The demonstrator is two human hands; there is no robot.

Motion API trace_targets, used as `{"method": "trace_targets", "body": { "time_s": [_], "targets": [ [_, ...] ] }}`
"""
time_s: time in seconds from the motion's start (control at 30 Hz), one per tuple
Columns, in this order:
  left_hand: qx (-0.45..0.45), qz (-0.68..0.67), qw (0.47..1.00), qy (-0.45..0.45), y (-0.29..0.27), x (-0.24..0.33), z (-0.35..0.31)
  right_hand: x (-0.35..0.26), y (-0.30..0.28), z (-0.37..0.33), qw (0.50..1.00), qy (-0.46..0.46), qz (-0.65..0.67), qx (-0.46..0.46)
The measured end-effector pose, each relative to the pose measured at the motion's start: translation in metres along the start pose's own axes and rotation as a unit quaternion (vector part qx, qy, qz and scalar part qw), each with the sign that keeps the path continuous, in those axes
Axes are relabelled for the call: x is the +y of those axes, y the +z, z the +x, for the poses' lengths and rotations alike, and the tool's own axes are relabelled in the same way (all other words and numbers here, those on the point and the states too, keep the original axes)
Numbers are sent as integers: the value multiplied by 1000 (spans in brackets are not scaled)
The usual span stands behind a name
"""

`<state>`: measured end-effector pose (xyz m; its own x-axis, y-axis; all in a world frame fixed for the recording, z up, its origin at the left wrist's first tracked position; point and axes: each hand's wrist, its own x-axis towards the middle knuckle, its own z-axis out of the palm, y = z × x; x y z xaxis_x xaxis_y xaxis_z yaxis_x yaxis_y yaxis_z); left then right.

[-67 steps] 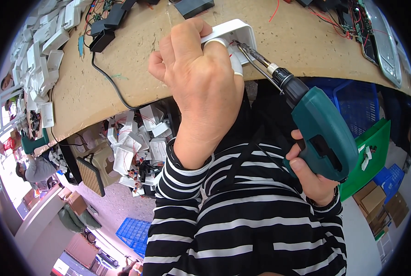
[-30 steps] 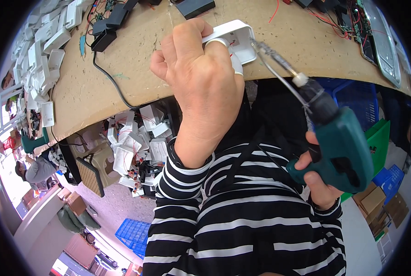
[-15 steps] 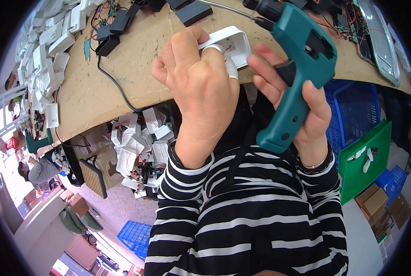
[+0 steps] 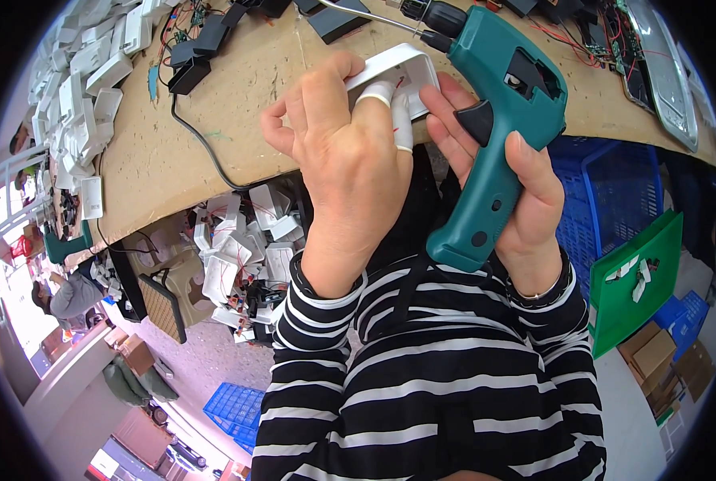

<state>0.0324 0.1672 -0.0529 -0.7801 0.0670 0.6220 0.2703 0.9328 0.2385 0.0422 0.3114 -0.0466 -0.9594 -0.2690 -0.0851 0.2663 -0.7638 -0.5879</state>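
Note:
My left hand (image 4: 346,152) grips a shallow white plastic case (image 4: 390,60) by its rim above the bench's near edge. Two of its fingers wear white finger covers (image 4: 402,120) and reach into the case, where bits of red wire show; the fingertips are partly hidden. In my right hand (image 4: 534,200) lies a green pistol-shaped soldering gun (image 4: 502,120) with a black trigger and a thin bent metal tube at its front. The thumb crosses the handle, while the other fingers extend behind it to the case's right side; whether they touch it, I cannot tell.
White cases (image 4: 93,56) are heaped at the bench's left. Black boxes (image 4: 210,36) and wired circuit boards (image 4: 598,40) lie along the back. Below the bench are more white cases (image 4: 226,264), a blue crate (image 4: 614,184) and a green tray (image 4: 647,280). A cable (image 4: 194,132) crosses the bench.
My right hand and the soldering gun have shifted left, closer to the white case. My left hand's covered fingers have moved slightly inside the case, which stays nearly in place.

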Motion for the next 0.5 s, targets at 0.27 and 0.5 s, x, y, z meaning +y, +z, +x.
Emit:
{"method": "trace_targets", "body": {
  "time_s": [0.27,0.5],
  "targets": [
    [4,-29,1000,-1,-13,-4,-11,3,4,-1,1000,-9,15,21],
    [53,-78,996,-2,-25,-12,-39,3,6,0,999,-4,21,29]
  ]
}}
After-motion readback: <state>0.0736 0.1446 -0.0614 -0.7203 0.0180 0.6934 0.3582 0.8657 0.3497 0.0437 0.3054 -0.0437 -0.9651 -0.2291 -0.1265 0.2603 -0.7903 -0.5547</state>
